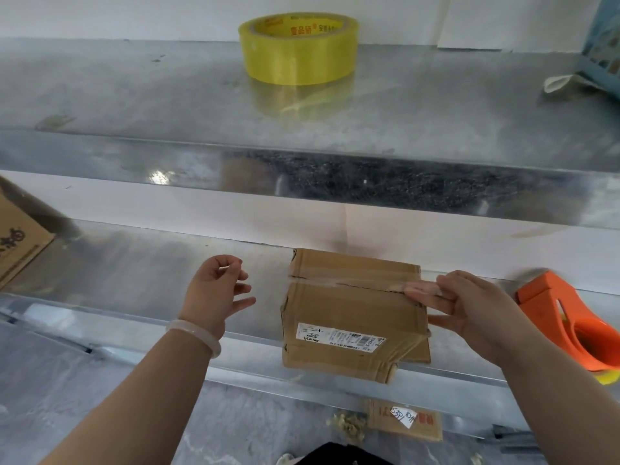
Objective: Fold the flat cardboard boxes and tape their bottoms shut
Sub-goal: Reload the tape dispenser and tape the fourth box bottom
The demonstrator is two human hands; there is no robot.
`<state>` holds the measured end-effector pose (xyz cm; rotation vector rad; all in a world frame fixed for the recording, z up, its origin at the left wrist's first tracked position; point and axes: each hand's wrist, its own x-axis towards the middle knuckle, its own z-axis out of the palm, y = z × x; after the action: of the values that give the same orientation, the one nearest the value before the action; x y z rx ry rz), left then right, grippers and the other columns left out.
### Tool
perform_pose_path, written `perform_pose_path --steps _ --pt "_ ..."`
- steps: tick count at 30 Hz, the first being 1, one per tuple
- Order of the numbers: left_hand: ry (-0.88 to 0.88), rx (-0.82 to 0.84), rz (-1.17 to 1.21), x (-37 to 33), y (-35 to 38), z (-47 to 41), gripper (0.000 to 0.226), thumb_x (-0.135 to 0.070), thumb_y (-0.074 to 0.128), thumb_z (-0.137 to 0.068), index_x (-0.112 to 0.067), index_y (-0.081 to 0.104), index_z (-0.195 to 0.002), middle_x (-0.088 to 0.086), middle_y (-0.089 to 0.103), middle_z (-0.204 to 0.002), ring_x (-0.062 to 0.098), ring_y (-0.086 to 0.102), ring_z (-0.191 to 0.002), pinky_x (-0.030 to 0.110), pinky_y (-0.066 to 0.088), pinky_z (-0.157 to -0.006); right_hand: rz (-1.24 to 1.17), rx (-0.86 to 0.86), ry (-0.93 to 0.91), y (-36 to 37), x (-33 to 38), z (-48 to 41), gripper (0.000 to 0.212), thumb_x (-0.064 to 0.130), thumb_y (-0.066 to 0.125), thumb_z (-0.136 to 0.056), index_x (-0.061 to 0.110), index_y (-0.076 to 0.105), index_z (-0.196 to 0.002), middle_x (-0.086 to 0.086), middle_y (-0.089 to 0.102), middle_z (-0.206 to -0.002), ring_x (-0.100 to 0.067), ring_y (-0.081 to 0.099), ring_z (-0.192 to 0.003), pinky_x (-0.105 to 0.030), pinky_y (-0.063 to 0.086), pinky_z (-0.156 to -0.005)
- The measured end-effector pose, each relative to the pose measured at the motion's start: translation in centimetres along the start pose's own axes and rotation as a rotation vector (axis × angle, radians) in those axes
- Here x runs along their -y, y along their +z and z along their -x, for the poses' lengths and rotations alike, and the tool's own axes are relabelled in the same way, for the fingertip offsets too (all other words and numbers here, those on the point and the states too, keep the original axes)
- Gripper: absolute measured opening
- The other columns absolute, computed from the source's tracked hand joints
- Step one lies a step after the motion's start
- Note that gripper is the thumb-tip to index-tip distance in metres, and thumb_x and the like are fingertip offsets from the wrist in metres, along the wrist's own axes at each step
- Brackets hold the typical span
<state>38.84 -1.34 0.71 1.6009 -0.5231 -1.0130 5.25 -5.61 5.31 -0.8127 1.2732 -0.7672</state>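
One cardboard box (pixel 352 307), already folded up, sits on the steel counter (pixel 151 273) with its near corner hanging over the front edge. Brown, creased and scuffed. Clear tape strip (pixel 335 281) runs along the centre seam of the upward face, flaps closed. White shipping label (pixel 339 337) with handwriting is on the near part of that face.

Right hand (pixel 476 307) is at the box's right edge: fingers (pixel 426 290) straight and pressed together, lying flat on the end of the tape strip, thumb stretched out lower down by the box's right side. Can't tell if the thumb touches.

Left hand (pixel 214 290) hovers left of the box, clear of it, palm turned toward it, fingers loosely spread and slightly curled, holding nothing. Pale bracelet (pixel 198 333) on that wrist.

Orange tape dispenser (pixel 567 317) sits on the counter just right of the right hand. Yellow tape roll (pixel 297 50) lies flat on the shelf (pixel 134 88) above. Another printed carton (pixel 16 243) is at the far left edge. Cardboard scrap (pixel 406 421) with a label lies on the floor below the counter.
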Motion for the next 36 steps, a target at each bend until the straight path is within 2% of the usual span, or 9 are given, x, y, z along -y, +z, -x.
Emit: perform_pose_path --steps 7,15,20,21,24,27,30,34,36 --pt "-0.044 0.006 -0.047 0.6 1.1 -0.3 0.009 -0.015 0.052 -0.1 -0.014 0.059 -0.096 0.008 0.057 -0.084 0.021 0.058 -0.07 0.049 0.059 -0.075 -0.002 -0.001 -0.01 -0.5 -0.1 -0.1 0.024 0.014 0.041 -0.104 0.009 0.046 -0.081 -0.018 0.074 -0.105 -0.024 0.072 -0.101 -0.058 0.044 -0.103" --pt "-0.126 0.026 -0.133 2.3 2.0 -0.6 0.008 -0.014 0.051 -0.101 -0.013 0.059 -0.098 0.01 0.059 -0.087 0.024 0.059 -0.072 0.052 0.06 -0.075 -0.063 0.042 0.008 -0.5 -0.5 -0.2 0.026 0.014 0.04 -0.104 0.012 0.041 -0.078 -0.017 0.072 -0.11 -0.023 0.07 -0.105 -0.059 0.039 -0.107" --pt "-0.166 0.078 -0.237 4.3 3.2 -0.9 0.009 -0.012 0.052 -0.1 -0.014 0.057 -0.093 0.013 0.06 -0.089 0.023 0.057 -0.067 0.036 0.056 -0.053 -0.068 0.046 0.011 0.1 -0.7 -0.3 0.027 0.013 0.04 -0.103 0.013 0.04 -0.077 -0.015 0.073 -0.109 -0.021 0.07 -0.105 -0.057 0.04 -0.106" --pt "-0.173 0.097 -0.253 4.6 3.5 -0.9 0.009 -0.011 0.053 -0.099 -0.014 0.057 -0.091 0.014 0.061 -0.09 0.025 0.059 -0.069 0.038 0.056 -0.054 -0.066 0.045 0.014 0.2 -0.7 -0.4 0.027 0.013 0.04 -0.103 0.013 0.04 -0.076 -0.015 0.073 -0.109 -0.021 0.07 -0.105 -0.057 0.04 -0.106" --pt "-0.14 0.146 -0.338 5.5 4.3 -1.1 0.013 -0.004 0.056 -0.095 -0.015 0.058 -0.087 0.013 0.065 -0.086 0.033 0.062 -0.076 0.057 0.057 -0.075 -0.077 0.037 0.021 0.1 -0.8 -0.5 0.027 0.013 0.039 -0.104 0.013 0.04 -0.077 -0.015 0.073 -0.109 -0.021 0.07 -0.105 -0.058 0.039 -0.107" --pt "-0.109 0.188 -0.417 5.7 4.4 -1.5 0.019 0.002 0.052 -0.092 -0.014 0.061 -0.086 0.01 0.065 -0.077 0.032 0.062 -0.077 0.06 0.055 -0.08 -0.085 0.03 0.026 0.2 -0.8 -0.6 0.027 0.013 0.04 -0.104 0.013 0.041 -0.077 -0.015 0.073 -0.109 -0.021 0.07 -0.105 -0.057 0.039 -0.107" --pt "-0.089 0.204 -0.467 5.7 4.5 -1.8 0.024 0.004 0.047 -0.09 -0.015 0.061 -0.088 0.016 0.063 -0.081 0.036 0.062 -0.08 0.06 0.054 -0.081 -0.097 0.028 0.029 0.3 -0.9 -0.6 0.026 0.013 0.041 -0.104 0.013 0.041 -0.077 -0.015 0.073 -0.109 -0.021 0.071 -0.104 -0.056 0.041 -0.106" --pt "-0.116 0.224 -0.547 5.1 4.4 -2.2 0.029 0.006 0.047 -0.091 -0.014 0.055 -0.111 0.017 0.064 -0.092 0.044 0.065 -0.094 0.059 0.055 -0.082 -0.107 0.024 0.031 0.4 -0.9 -0.5 0.022 0.013 0.041 -0.104 0.012 0.043 -0.082 -0.015 0.073 -0.109 -0.02 0.071 -0.102 -0.053 0.043 -0.104" --pt "-0.135 0.23 -0.593 4.6 4.4 -2.1 0.038 0.004 0.042 -0.093 -0.019 0.051 -0.121 0.016 0.065 -0.091 0.042 0.066 -0.091 0.059 0.056 -0.079 -0.11 0.022 0.033 0.4 -0.8 -0.5 0.02 0.013 0.042 -0.104 0.012 0.044 -0.083 -0.015 0.073 -0.109 -0.02 0.071 -0.101 -0.051 0.044 -0.103"
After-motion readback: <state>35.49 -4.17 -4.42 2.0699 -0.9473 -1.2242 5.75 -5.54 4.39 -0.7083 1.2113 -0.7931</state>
